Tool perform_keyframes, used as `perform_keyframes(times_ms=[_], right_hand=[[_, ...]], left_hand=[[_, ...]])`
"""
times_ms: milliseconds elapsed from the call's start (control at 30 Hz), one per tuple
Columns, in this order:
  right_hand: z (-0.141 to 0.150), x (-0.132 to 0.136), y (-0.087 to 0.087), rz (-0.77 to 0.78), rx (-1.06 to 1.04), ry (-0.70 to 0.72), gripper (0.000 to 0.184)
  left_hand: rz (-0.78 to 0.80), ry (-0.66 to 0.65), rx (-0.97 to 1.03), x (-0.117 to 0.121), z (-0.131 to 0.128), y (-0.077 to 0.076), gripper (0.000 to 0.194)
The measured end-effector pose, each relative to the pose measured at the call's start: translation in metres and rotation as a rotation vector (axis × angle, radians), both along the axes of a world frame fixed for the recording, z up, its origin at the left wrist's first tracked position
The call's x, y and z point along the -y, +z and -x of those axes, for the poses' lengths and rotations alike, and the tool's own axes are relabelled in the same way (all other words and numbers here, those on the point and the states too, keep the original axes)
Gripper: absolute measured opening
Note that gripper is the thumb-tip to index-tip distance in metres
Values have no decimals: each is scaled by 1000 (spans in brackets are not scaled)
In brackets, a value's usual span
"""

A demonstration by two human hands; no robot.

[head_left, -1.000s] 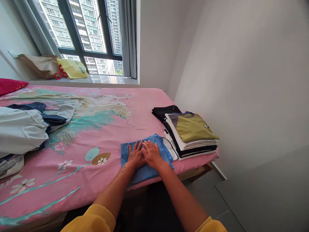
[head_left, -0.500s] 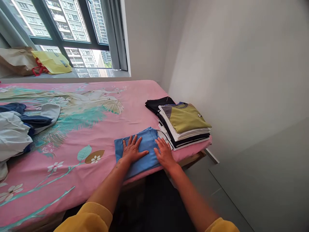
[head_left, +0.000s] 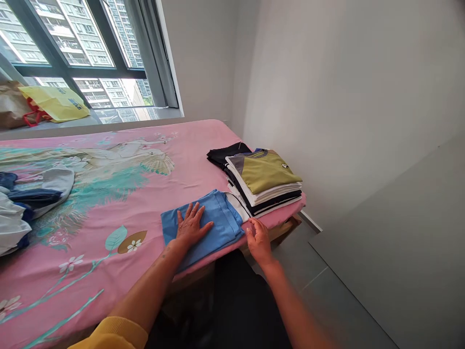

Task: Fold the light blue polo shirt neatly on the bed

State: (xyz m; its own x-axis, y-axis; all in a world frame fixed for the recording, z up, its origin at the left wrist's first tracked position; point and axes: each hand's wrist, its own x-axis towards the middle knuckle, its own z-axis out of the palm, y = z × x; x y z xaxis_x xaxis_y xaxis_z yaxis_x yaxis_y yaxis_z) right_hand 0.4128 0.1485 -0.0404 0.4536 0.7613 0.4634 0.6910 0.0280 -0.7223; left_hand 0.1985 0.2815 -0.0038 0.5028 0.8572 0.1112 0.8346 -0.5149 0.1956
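Observation:
A folded blue garment [head_left: 218, 220] lies near the front edge of the bed with the pink flowered sheet [head_left: 152, 194]. My left hand [head_left: 191, 227] rests flat on it with fingers spread, open. My right hand [head_left: 258, 238] is off the cloth at its right end, by the bed's edge, fingers loosely curled and holding nothing. Just to the right stands a stack of folded clothes [head_left: 265, 182] topped by an olive shirt.
A heap of unfolded white and dark blue clothes [head_left: 22, 203] lies at the bed's left. A yellow bag [head_left: 54, 102] and a brown paper bag [head_left: 10, 104] sit on the window sill. A grey wall runs along the right, with grey floor below.
My hands, together on the middle of the blue garment a second ago, have slid apart. The right hand has gone off its right end; the view has swung right.

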Motion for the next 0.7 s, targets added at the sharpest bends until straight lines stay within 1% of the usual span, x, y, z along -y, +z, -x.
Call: perform_keyframes(times_ms=[100,167,200,300,433,500,567,633,700], right_hand=[[-9,-21,-4,121,13,-46,34],[-11,-30,-2,211,32,-67,35],[-11,-33,-1,248,43,-70,36],[-8,-40,5,317,38,-84,40],[-2,-50,11,341,-63,-136,45],[0,-53,11,315,-75,-126,43],[0,-53,10,249,-55,-78,33],[-2,-49,8,133,-68,-23,25],[-5,-40,4,2,-146,-8,26]], left_hand=[[-33,-175,36,10,-16,2,59],[-27,-263,45,15,-31,0,55],[-24,-271,49,16,-38,-1,54],[-35,-218,48,17,-52,-8,54],[-94,-178,55,19,-56,-14,54],[-108,-174,66,20,-54,-15,53],[-113,-173,72,22,-54,-16,53],[-106,-169,74,22,-53,-16,53],[-87,-172,81,21,-53,-16,53]])
